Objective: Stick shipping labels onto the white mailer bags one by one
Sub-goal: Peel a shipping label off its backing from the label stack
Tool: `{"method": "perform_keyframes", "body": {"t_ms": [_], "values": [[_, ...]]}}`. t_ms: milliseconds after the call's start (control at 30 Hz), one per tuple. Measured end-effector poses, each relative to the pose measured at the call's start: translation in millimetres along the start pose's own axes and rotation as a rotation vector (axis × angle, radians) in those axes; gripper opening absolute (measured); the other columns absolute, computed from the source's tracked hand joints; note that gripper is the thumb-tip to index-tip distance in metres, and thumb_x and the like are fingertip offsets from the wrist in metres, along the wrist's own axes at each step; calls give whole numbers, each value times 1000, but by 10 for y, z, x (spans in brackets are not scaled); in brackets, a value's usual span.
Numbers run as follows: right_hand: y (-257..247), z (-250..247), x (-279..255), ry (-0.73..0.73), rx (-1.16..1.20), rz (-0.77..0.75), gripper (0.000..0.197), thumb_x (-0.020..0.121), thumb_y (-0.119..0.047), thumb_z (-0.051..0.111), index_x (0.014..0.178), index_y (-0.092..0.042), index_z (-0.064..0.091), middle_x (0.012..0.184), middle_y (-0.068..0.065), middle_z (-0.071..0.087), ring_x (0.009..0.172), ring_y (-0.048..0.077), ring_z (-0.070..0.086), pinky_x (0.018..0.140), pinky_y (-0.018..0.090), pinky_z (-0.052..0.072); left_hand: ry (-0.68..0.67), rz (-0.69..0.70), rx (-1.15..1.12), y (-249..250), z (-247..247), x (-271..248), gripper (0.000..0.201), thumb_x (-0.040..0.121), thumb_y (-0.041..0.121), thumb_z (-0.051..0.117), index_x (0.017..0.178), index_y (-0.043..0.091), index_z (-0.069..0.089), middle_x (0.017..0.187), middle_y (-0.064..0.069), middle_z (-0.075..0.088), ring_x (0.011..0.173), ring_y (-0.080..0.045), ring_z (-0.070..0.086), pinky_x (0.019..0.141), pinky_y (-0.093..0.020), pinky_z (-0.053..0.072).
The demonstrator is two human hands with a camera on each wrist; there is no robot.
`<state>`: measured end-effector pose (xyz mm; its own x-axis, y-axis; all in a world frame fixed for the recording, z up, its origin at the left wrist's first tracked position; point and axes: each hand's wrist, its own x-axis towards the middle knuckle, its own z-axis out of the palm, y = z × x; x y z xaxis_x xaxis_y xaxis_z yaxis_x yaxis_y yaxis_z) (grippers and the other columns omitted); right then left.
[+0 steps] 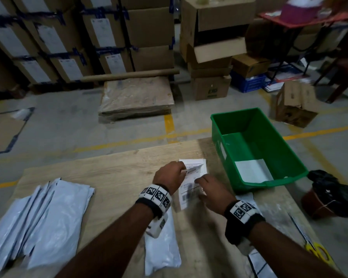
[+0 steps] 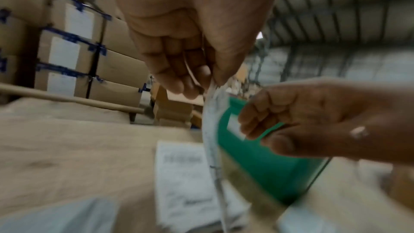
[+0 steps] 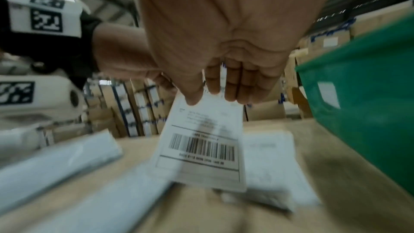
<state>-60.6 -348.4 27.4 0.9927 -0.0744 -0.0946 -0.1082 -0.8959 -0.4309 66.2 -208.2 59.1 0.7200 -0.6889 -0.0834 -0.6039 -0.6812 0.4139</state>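
My left hand [image 1: 182,170] and right hand [image 1: 199,180] hold one shipping label [image 1: 186,192] just above the wooden table [image 1: 109,173]. The left wrist view shows my left hand [image 2: 208,81] pinching the label [image 2: 212,139], seen edge-on, at its top. In the right wrist view, the thumb and fingers of my right hand [image 3: 206,95] pinch the barcode label [image 3: 201,148]. A small stack of labels [image 1: 201,163] lies under it. One white mailer bag [image 1: 161,247] lies under my left forearm. Whether the backing has separated is unclear.
A pile of several white mailer bags [image 1: 38,223] lies at the table's left. A green bin [image 1: 225,145] at the right holds one white bag [image 1: 253,170]. Yellow-handled scissors [image 1: 313,249] lie near the right edge, with a black bag [image 1: 333,195] beyond. Cardboard boxes [image 1: 129,37] stand behind.
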Motion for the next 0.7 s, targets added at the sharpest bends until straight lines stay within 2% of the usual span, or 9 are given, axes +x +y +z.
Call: {"method": "perform_keyframes", "body": {"t_ms": [67, 200, 233, 300, 367, 500, 600, 700], "values": [[-186, -158, -31, 101, 89, -16, 43, 85, -23, 62, 126, -17, 49, 122, 4, 51, 111, 22, 51, 95, 36, 44, 81, 32, -83, 8, -191, -143, 16, 93, 31, 50, 99, 21, 61, 96, -2, 61, 88, -25, 58, 73, -35, 49], [-708, -457, -33, 239, 245, -112, 41, 90, -20, 60, 128, -21, 43, 118, -9, 45, 97, 3, 49, 84, 9, 37, 214, 130, -230, -2, -633, -482, 11, 92, 27, 54, 96, 19, 61, 89, 1, 61, 83, -20, 57, 72, -35, 47], [-850, -517, -25, 277, 283, -135, 38, 91, -20, 58, 126, -22, 44, 117, -9, 46, 95, 2, 51, 81, 8, 39, 241, 150, -278, -14, -740, -560, 11, 91, 26, 56, 97, 18, 62, 88, 1, 62, 82, -18, 57, 73, -35, 48], [-1115, -611, -4, 339, 369, -180, 33, 92, -19, 58, 123, -20, 47, 117, -6, 49, 93, 4, 56, 81, 16, 47, 276, 176, -388, -52, -949, -713, 14, 88, 26, 57, 97, 18, 63, 88, 1, 63, 82, -16, 60, 75, -37, 51], [-1335, -682, 7, 406, 388, -231, 32, 92, -21, 58, 122, -20, 50, 115, -6, 52, 96, 4, 56, 84, 20, 48, 304, 201, -472, -95, -1138, -854, 18, 86, 30, 55, 96, 17, 63, 89, 1, 63, 83, -13, 62, 76, -38, 53], [-1695, -870, -29, 506, 353, -335, 33, 90, -31, 60, 122, -22, 55, 104, -8, 57, 93, 3, 55, 81, 20, 46, 356, 237, -656, -145, -1460, -1094, 12, 88, 25, 62, 95, 15, 62, 91, 1, 65, 87, -9, 64, 76, -33, 57], [-1914, -1043, -69, 549, 351, -378, 35, 87, -20, 65, 121, -17, 60, 98, -6, 61, 87, 2, 57, 77, 17, 47, 386, 269, -762, -123, -1670, -1234, 9, 91, 22, 64, 96, 15, 63, 90, 2, 69, 87, -10, 66, 79, -32, 56], [-2061, -1188, -75, 574, 393, -422, 37, 84, -13, 67, 120, -13, 63, 92, -9, 61, 83, -3, 58, 75, 9, 43, 424, 280, -794, -136, -1814, -1313, 16, 93, 34, 57, 97, 21, 64, 92, 5, 69, 87, -9, 66, 81, -37, 57]]}}
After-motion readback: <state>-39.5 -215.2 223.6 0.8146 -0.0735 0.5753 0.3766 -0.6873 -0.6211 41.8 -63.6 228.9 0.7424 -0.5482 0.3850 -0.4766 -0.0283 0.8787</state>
